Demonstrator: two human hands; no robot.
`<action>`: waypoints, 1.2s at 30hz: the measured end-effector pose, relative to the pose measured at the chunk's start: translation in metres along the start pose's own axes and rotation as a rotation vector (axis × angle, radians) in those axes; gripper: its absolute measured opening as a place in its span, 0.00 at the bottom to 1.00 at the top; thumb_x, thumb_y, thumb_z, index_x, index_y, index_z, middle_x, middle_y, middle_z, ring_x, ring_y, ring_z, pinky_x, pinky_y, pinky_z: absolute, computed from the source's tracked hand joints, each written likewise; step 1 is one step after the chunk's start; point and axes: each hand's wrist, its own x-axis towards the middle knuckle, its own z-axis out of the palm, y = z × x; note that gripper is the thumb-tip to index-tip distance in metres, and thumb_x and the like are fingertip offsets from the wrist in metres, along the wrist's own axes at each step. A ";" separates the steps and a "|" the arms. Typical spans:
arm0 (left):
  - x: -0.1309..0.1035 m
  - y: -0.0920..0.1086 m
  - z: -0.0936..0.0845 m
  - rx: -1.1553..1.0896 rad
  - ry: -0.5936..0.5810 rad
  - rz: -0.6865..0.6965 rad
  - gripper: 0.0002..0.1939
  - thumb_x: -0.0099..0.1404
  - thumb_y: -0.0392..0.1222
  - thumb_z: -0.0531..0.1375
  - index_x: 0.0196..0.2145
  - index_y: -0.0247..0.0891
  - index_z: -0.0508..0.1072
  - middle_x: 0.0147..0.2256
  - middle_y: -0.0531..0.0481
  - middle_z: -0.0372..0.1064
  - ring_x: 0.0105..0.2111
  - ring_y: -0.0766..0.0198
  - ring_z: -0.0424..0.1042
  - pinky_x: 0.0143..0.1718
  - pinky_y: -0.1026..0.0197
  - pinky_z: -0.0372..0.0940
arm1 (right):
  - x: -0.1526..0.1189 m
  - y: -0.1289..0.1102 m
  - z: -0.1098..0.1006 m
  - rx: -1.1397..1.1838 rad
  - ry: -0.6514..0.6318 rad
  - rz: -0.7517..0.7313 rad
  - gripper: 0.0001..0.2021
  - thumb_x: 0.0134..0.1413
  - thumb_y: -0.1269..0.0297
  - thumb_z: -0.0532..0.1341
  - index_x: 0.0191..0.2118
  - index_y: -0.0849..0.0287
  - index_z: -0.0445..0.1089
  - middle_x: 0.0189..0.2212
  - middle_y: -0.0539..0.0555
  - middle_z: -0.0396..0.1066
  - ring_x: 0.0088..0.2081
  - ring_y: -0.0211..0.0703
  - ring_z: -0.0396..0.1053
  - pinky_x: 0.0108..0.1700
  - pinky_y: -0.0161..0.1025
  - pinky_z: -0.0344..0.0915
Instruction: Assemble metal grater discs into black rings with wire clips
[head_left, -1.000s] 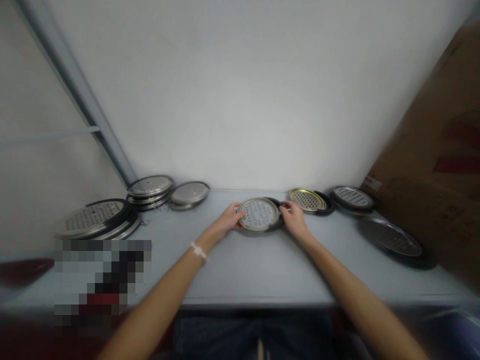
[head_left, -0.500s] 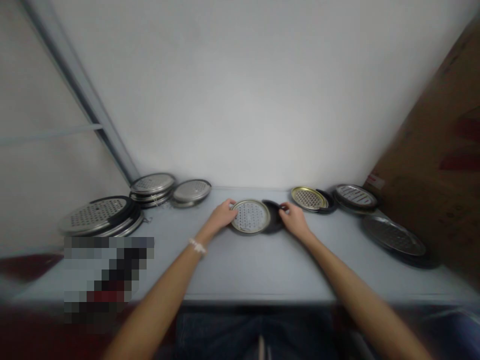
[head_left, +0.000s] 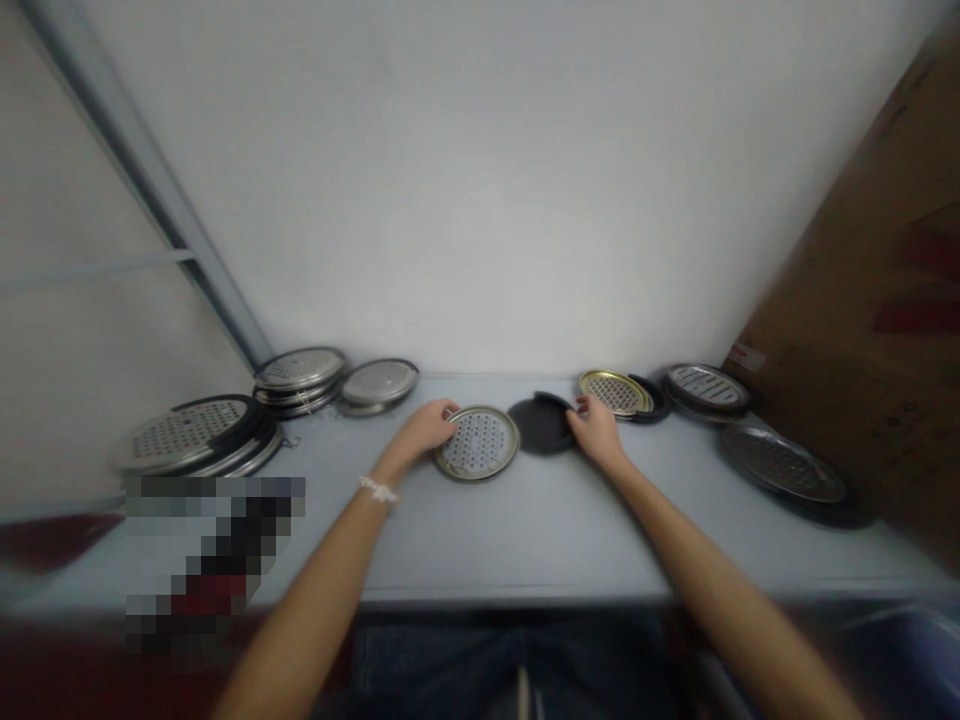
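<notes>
Your left hand has fingers closed on the far-left rim of the perforated disc — it lies rightward from them. Your right hand pinches the black disc's right edge, just beside.

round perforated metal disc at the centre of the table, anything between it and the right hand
Yes: the round black disc lies between the perforated metal disc and the right hand, whose fingers are at the black edge. Nothing visible stands between the metal disc and the left hand.

Perforated metal disc, black disc beside
</notes>
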 end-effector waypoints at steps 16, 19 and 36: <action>-0.015 0.020 0.008 -0.390 -0.430 0.297 0.19 0.52 0.46 0.68 0.39 0.32 0.79 0.32 0.45 0.75 0.32 0.61 0.71 0.35 0.61 0.65 | 0.003 0.003 0.006 0.111 0.124 -0.019 0.15 0.51 0.62 0.57 0.42 0.63 0.72 0.38 0.62 0.75 0.42 0.53 0.70 0.48 0.48 0.65; -0.014 0.019 0.011 -0.378 -0.386 0.280 0.17 0.53 0.48 0.67 0.35 0.32 0.78 0.30 0.45 0.76 0.30 0.61 0.71 0.34 0.61 0.64 | -0.001 -0.005 0.001 0.137 0.153 -0.071 0.12 0.51 0.61 0.58 0.37 0.61 0.72 0.36 0.61 0.74 0.40 0.52 0.69 0.46 0.46 0.65; -0.016 0.034 0.007 -0.402 -0.078 0.325 0.13 0.60 0.46 0.59 0.33 0.33 0.77 0.31 0.46 0.75 0.31 0.61 0.70 0.33 0.62 0.64 | -0.033 -0.062 -0.030 0.547 -0.552 -0.241 0.19 0.59 0.48 0.60 0.34 0.61 0.75 0.28 0.51 0.73 0.30 0.41 0.67 0.33 0.36 0.63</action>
